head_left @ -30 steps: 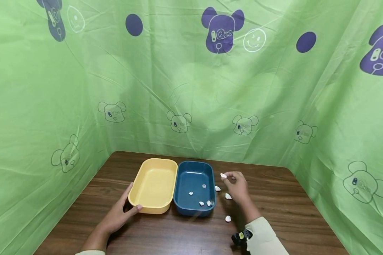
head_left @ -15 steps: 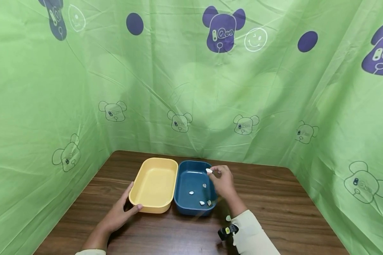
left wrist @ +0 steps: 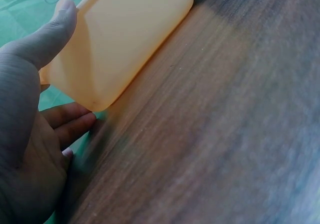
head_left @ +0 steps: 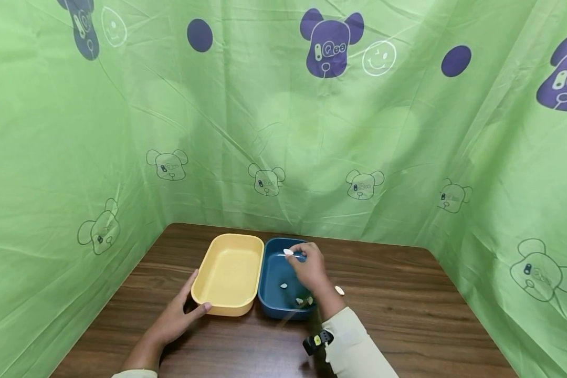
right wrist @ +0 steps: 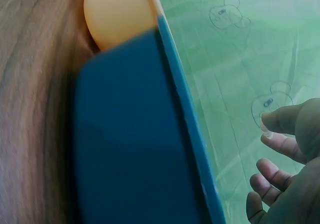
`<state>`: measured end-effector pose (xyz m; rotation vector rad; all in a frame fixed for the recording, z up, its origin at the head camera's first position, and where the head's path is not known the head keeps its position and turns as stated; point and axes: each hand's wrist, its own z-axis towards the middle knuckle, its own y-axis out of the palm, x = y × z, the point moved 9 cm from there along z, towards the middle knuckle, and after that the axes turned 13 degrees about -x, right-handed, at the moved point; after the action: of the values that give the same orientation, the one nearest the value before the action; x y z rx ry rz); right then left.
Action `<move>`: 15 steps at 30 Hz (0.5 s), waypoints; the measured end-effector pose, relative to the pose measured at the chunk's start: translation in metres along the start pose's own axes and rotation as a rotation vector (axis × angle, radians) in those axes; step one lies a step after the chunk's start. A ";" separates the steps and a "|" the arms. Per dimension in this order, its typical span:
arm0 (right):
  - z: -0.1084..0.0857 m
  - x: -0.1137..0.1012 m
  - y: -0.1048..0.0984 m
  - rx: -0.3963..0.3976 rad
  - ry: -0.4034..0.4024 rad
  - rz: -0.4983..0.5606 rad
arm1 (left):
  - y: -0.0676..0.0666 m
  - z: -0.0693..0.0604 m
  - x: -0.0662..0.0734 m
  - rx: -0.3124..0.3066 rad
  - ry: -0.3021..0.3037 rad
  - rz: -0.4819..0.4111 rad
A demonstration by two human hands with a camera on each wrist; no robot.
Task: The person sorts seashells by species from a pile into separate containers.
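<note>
My right hand [head_left: 309, 266] pinches a small white teardrop-shaped piece [head_left: 288, 252] between thumb and forefinger, above the blue tub [head_left: 275, 315]. In the right wrist view, the white piece [right wrist: 266, 130] shows as a sliver between the fingertips, and the other fingers are loosely bent. Similar white pieces [head_left: 283, 286] lie on the blue tub's floor, some partly covered by the right hand. At the near left corner of the yellow tub [head_left: 227, 310], my left hand [head_left: 174, 317] holds on, thumb at the front rim and fingers along the left wall.
Both tubs stand side by side on a brown wooden table [head_left: 406, 304]. Another white piece [head_left: 339, 290] lies on the table beside the right forearm. A black wristband device [head_left: 317, 341] sits on the right wrist. Green printed cloth [head_left: 283, 131] hangs behind and at both sides.
My right hand has moved left with the pinched white piece, from over the table right of the blue tub to above the tub. My left hand stays at the yellow tub.
</note>
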<state>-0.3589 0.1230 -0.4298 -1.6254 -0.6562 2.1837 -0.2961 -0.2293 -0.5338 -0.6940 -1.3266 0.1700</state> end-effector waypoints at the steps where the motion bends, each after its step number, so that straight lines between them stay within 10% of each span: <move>1: 0.000 -0.001 0.004 -0.010 0.004 0.002 | 0.000 0.000 0.000 -0.001 0.001 -0.002; 15: 0.003 -0.021 0.052 -0.116 0.020 -0.011 | 0.001 0.000 0.001 -0.014 -0.018 -0.010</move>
<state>-0.3551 0.0682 -0.4409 -1.6937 -0.7972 2.1557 -0.2956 -0.2279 -0.5334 -0.6992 -1.3491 0.1590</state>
